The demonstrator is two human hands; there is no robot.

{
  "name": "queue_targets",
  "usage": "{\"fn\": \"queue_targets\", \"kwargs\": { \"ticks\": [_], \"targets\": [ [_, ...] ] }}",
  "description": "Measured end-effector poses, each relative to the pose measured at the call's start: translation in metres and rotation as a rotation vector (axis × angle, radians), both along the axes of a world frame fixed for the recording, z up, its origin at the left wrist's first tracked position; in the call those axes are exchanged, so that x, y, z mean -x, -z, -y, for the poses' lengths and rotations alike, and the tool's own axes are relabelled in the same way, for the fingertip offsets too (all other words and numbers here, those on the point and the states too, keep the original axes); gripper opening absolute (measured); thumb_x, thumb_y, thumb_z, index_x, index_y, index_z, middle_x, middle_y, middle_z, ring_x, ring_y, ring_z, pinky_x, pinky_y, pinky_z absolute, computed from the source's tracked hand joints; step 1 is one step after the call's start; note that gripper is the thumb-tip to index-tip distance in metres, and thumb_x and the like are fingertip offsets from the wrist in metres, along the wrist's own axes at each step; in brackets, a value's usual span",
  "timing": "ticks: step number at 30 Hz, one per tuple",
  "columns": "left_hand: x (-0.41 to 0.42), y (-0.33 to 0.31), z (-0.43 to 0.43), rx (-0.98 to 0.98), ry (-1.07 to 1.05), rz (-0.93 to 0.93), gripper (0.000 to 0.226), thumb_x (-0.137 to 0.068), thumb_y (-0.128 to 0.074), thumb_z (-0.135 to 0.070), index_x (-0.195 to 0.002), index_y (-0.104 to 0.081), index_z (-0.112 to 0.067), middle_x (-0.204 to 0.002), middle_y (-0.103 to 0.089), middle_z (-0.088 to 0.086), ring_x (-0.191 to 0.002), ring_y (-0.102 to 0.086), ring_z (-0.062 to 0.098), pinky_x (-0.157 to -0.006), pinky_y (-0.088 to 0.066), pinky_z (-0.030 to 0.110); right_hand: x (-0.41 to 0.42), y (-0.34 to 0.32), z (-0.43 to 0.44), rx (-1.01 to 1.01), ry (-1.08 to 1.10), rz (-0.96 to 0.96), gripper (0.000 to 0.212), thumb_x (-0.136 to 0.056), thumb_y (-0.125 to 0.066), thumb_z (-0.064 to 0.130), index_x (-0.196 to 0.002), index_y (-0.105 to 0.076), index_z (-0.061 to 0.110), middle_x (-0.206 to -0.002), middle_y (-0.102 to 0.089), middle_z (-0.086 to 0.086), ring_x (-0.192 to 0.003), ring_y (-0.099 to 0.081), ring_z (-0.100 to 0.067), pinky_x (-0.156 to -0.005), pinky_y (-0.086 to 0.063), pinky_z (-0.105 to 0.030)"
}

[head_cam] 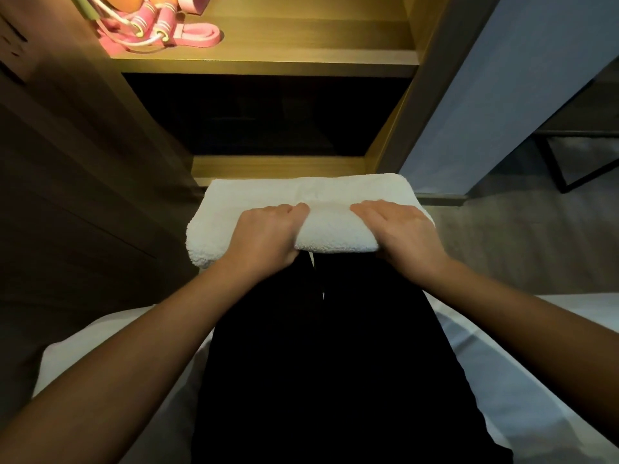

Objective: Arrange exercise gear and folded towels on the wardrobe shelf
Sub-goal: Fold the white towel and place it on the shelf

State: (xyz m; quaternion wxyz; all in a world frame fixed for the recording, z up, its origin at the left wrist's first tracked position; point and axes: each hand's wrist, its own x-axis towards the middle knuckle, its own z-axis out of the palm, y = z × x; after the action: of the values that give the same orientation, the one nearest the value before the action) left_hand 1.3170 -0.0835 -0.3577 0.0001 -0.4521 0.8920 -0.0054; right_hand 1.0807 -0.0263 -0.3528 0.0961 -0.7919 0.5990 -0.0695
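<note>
Wardrobe shelf [301, 35] bears skipping rope [150, 31]; left hand [264, 232], right hand [402, 229] hold towel [301, 192].

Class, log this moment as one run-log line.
left hand grips towel; right hand holds towel; towel unshelved; pink gear on shelf

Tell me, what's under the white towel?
Only black trousers show below the white towel, which lies on the lap. The left hand and right hand hold its near edge; the knees beneath are covered.
</note>
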Motion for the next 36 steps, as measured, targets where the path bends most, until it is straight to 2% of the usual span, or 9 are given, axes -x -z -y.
{"fn": "queue_targets", "kwargs": {
  "ticks": [3, 7, 11, 18, 24, 27, 30, 33, 36],
  "targets": [
    [0.000, 0.001, 0.001, 0.004, -0.013, -0.003, 0.046, -0.078, -0.067, -0.039, -0.118, -0.051, -0.023, -0.096, -0.066, -0.002, -0.084, -0.064, 0.026, -0.060, -0.045, 0.032, 0.007, -0.002, 0.004, -0.030, 0.036, -0.047, 0.041, -0.089, -0.064, 0.028, -0.128, -0.056, 0.017, -0.122, -0.065, -0.006, -0.105, -0.062, -0.028, -0.081, -0.047, -0.034],
    [0.002, -0.003, 0.002, -0.003, -0.016, -0.020, 0.043, -0.079, -0.063, -0.038, -0.118, -0.052, -0.023, -0.096, -0.066, -0.001, -0.085, -0.064, 0.028, -0.062, -0.046, 0.033, 0.012, -0.003, 0.002, -0.024, 0.033, -0.029, 0.046, -0.088, -0.067, 0.029, -0.132, -0.055, 0.017, -0.128, -0.063, -0.005, -0.111, -0.061, -0.028, -0.088, -0.049, -0.037],
    [0.004, -0.004, 0.002, 0.003, -0.018, 0.007, 0.041, -0.081, -0.062, -0.038, -0.117, -0.051, -0.023, -0.095, -0.065, -0.001, -0.084, -0.063, 0.029, -0.059, -0.037, 0.031, 0.018, -0.001, 0.002, 0.002, 0.051, -0.099, 0.047, -0.084, -0.073, 0.031, -0.126, -0.059, 0.015, -0.117, -0.068, -0.008, -0.098, -0.065, -0.032, -0.077, -0.051, -0.038],
    [0.002, -0.004, 0.005, -0.029, -0.006, -0.011, 0.045, -0.081, -0.063, -0.039, -0.122, -0.050, -0.025, -0.097, -0.066, -0.002, -0.085, -0.064, 0.027, -0.067, -0.050, 0.033, 0.035, 0.007, -0.003, 0.011, 0.130, -0.117, 0.039, -0.080, -0.076, 0.029, -0.111, -0.061, 0.010, -0.101, -0.067, -0.013, -0.087, -0.063, -0.034, -0.065, -0.037, -0.030],
    [0.000, -0.007, 0.007, -0.023, 0.019, -0.019, 0.043, -0.082, -0.061, -0.042, -0.122, -0.051, -0.027, -0.100, -0.066, -0.003, -0.089, -0.064, 0.025, -0.069, -0.051, 0.035, 0.007, -0.003, 0.001, -0.033, 0.048, -0.150, 0.075, -0.072, -0.081, 0.033, -0.136, -0.045, 0.018, -0.137, -0.052, -0.003, -0.122, -0.050, -0.024, -0.096, -0.037, -0.039],
    [0.002, -0.004, 0.002, -0.004, 0.053, -0.010, 0.042, -0.084, -0.059, -0.041, -0.122, -0.052, -0.025, -0.105, -0.066, -0.004, -0.093, -0.063, 0.025, -0.072, -0.051, 0.036, -0.027, -0.003, 0.011, -0.073, -0.040, -0.111, 0.091, -0.072, -0.081, 0.031, -0.147, -0.032, 0.016, -0.151, -0.038, -0.001, -0.135, -0.038, -0.022, -0.103, -0.033, -0.039],
    [0.001, -0.001, 0.003, -0.012, 0.027, -0.011, 0.043, -0.084, -0.058, -0.038, -0.125, -0.052, -0.023, -0.109, -0.066, -0.003, -0.096, -0.063, 0.026, -0.073, -0.051, 0.037, -0.046, 0.002, 0.024, -0.039, -0.042, -0.145, 0.073, -0.078, -0.072, 0.032, -0.142, -0.039, 0.020, -0.141, -0.048, 0.002, -0.127, -0.046, -0.022, -0.095, -0.037, -0.036],
    [-0.001, -0.001, 0.002, -0.021, 0.006, -0.048, 0.043, -0.082, -0.061, -0.033, -0.122, -0.055, -0.019, -0.105, -0.067, 0.000, -0.092, -0.063, 0.028, -0.071, -0.051, 0.039, -0.047, 0.006, 0.029, 0.026, -0.025, -0.196, 0.040, -0.084, -0.061, 0.032, -0.122, -0.053, 0.024, -0.113, -0.063, 0.003, -0.100, -0.059, -0.024, -0.071, -0.035, -0.033],
    [-0.004, 0.001, -0.002, -0.016, 0.002, -0.108, 0.048, -0.078, -0.068, -0.032, -0.122, -0.058, -0.015, -0.106, -0.067, 0.004, -0.093, -0.062, 0.029, -0.075, -0.050, 0.042, -0.046, 0.010, 0.030, 0.051, -0.016, -0.138, 0.033, -0.085, -0.059, 0.033, -0.116, -0.057, 0.023, -0.103, -0.065, 0.002, -0.090, -0.062, -0.026, -0.066, -0.039, -0.033]
  ]
}}
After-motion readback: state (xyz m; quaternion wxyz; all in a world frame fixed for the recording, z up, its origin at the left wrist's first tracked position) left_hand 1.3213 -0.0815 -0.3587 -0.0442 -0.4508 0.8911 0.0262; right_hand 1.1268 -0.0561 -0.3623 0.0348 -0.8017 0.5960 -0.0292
